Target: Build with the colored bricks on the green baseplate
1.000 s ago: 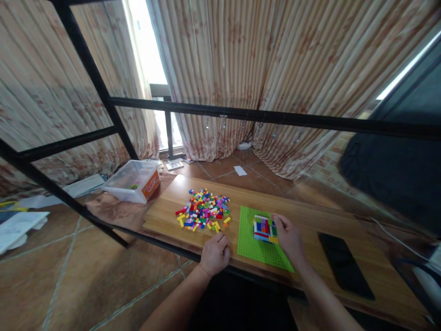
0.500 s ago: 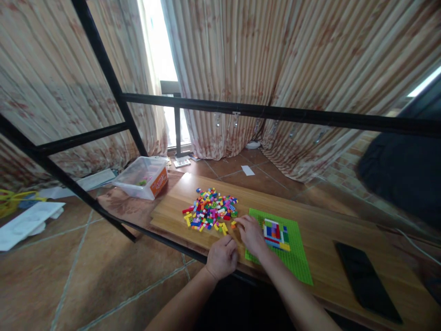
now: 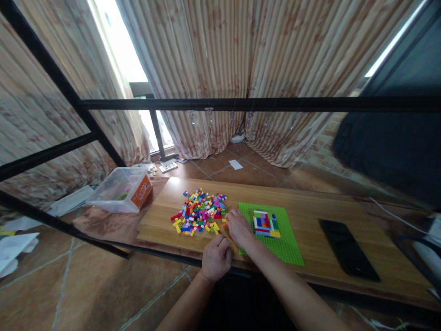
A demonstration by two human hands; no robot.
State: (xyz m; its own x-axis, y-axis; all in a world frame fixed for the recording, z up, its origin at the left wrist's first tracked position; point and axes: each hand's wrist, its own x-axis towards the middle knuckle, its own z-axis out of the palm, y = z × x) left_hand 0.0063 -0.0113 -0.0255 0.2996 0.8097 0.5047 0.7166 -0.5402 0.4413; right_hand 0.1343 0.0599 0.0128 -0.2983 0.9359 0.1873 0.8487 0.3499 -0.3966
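Observation:
A loose heap of small coloured building bricks (image 3: pixel 201 211) lies on the wooden tabletop. My right hand (image 3: pixel 238 228) is between the heap and the green baseplate (image 3: pixel 289 246), fingers bent down and closed at a small orange building brick (image 3: pixel 224 222). My left hand (image 3: pixel 216 258) rests closed at the table's front edge, just below some yellow bricks (image 3: pixel 212 228); whatever its fingers hold is hidden. On the baseplate stands a low, roughly square build of mixed bricks (image 3: pixel 266 224), with white, red, blue, green and yellow pieces, to the right of my right hand.
A dark flat tablet-like slab (image 3: pixel 348 250) lies on the right of the wooden table (image 3: pixel 310 220). At the left stands a clear plastic box (image 3: pixel 113 195) with an orange label. A black metal bar (image 3: pixel 275 104) crosses beyond the table, before patterned curtains (image 3: pixel 206 55).
The camera view has swung to the right, so the table and box appear farther left. Both hands stay in nearly the same places relative to the bricks and baseplate.

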